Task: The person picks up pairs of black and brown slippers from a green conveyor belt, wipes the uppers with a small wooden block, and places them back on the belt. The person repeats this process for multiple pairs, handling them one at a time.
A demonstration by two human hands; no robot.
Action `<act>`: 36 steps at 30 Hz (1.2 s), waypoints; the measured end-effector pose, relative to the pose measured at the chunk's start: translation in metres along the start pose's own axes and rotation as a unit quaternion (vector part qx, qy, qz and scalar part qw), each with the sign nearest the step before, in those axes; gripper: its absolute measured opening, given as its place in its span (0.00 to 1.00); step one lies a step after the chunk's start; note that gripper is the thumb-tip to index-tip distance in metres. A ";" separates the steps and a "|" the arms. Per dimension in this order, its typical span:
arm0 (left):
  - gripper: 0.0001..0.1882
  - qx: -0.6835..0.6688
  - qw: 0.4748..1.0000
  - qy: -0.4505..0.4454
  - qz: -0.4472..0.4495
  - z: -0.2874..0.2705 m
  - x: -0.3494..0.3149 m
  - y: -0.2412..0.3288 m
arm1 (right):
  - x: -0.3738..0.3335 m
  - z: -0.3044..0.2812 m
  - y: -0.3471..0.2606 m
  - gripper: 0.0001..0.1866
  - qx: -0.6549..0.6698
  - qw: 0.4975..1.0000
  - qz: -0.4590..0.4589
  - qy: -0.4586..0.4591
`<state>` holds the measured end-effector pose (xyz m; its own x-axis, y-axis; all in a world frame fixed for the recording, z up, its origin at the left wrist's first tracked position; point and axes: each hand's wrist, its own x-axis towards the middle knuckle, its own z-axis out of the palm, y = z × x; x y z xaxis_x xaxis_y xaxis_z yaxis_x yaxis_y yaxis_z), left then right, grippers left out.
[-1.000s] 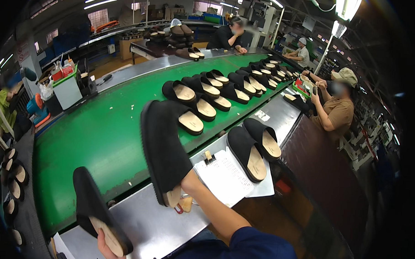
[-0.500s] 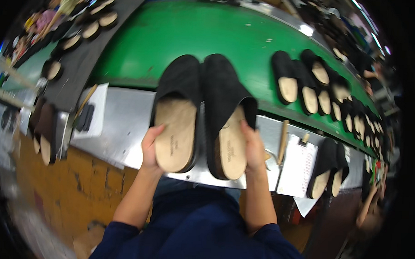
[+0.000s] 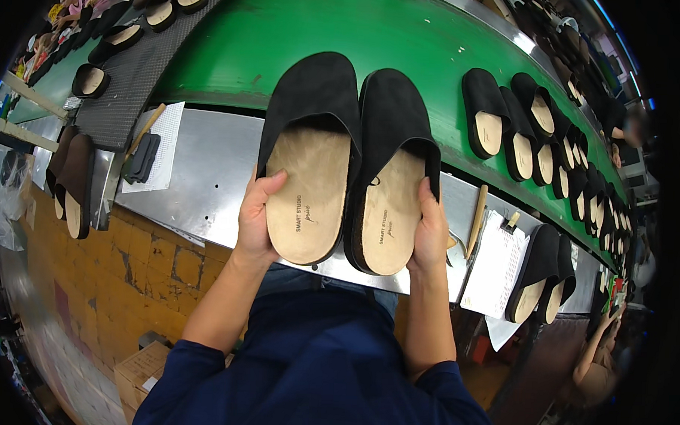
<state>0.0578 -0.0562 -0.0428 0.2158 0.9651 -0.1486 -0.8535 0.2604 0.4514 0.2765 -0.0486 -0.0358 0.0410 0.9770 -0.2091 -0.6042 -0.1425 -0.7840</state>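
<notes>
Side by side in front of me I hold a pair of black slip-on clogs with beige footbeds, toes pointing away and soles down. My left hand (image 3: 259, 217) is closed on the heel part of the left clog (image 3: 309, 159), its thumb on the footbed and its fingers hidden beneath. In the same way my right hand (image 3: 429, 227) grips the right clog (image 3: 395, 169) by its outer edge, thumb inside. A small dark loop shows by that clog's upper edge. Both clogs are above the metal ledge of the bench.
A green belt (image 3: 287, 23) runs beyond the metal ledge (image 3: 199, 159), with rows of black clogs (image 3: 487, 116) at right. On the ledge lie a clipboard (image 3: 495, 263), a wooden stick (image 3: 477, 221) and another clog pair (image 3: 536, 268). Brown clogs (image 3: 75, 177) hang at left. Other people are at both sides.
The left clog now appears larger and slightly higher, and the right clog has turned a little beside it. Both hands keep their hold. The view has shifted slightly.
</notes>
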 end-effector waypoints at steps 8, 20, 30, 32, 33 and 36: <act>0.35 -0.030 0.999 -0.039 0.017 0.017 -0.005 0.008 | -0.007 -0.008 -0.003 0.39 0.060 0.997 0.010 -0.045; 0.34 0.107 0.990 0.086 -0.035 -0.015 0.004 -0.005 | 0.011 -0.028 0.016 0.27 -0.093 0.996 0.009 0.010; 0.24 0.188 0.979 0.076 0.032 0.001 0.010 -0.009 | 0.005 -0.046 0.011 0.27 -0.002 0.997 0.078 -0.004; 0.22 0.133 0.989 0.067 0.013 -0.005 0.010 -0.008 | 0.005 -0.050 0.016 0.28 0.000 0.997 0.078 0.005; 0.22 0.099 0.993 0.063 0.011 -0.011 0.010 -0.008 | 0.005 -0.051 0.021 0.29 0.040 0.995 0.090 0.002; 0.25 -0.004 0.998 -0.058 -0.010 -0.036 -0.002 -0.006 | -0.010 -0.074 0.037 0.32 0.146 0.982 0.070 -0.091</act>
<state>0.0456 -0.0606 -0.0770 0.2853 0.9569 -0.0543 -0.8526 0.2792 0.4418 0.3127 -0.0755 -0.1063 -0.1869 0.9668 -0.1742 -0.7977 -0.2528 -0.5475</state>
